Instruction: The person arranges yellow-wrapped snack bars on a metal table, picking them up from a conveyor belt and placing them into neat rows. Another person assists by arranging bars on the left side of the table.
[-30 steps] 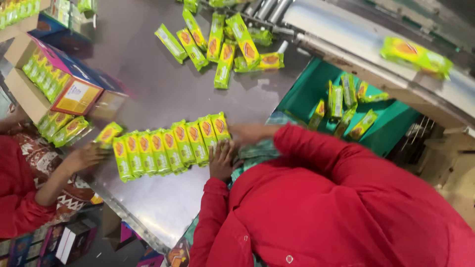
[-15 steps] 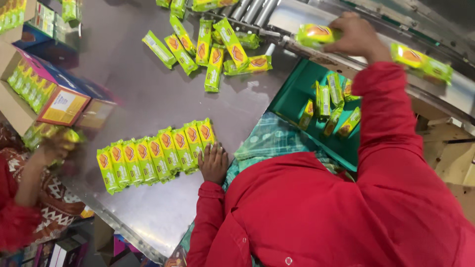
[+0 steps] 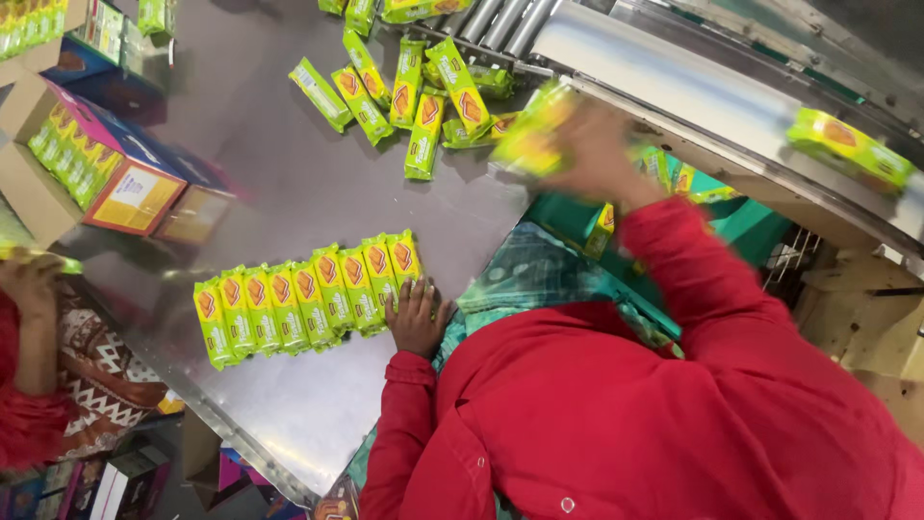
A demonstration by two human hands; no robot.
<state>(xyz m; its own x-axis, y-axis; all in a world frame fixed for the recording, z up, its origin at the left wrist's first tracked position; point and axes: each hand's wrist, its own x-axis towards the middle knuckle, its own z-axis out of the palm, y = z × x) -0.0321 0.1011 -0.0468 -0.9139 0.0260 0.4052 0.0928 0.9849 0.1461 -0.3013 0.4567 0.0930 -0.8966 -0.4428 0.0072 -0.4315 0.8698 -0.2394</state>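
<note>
My left hand (image 3: 416,313) lies flat on the steel table (image 3: 289,183), fingers apart, touching the right end of a tidy row of green biscuit packets (image 3: 308,297). My right hand (image 3: 589,144) is blurred in mid-air above the table's right edge, closed on one green packet (image 3: 527,135). A loose heap of the same packets (image 3: 414,91) lies further out on the table, beside the rollers.
A conveyor (image 3: 693,87) runs along the right with one packet (image 3: 847,144) on it. A green crate (image 3: 674,183) with packets sits under my right arm. Open cartons (image 3: 87,159) stand at left, where another person's hand (image 3: 29,284) holds a packet.
My right hand left the row, reached up to the conveyor, took a packet there, and now swings back left and down with it. My left hand stays by the row.
</note>
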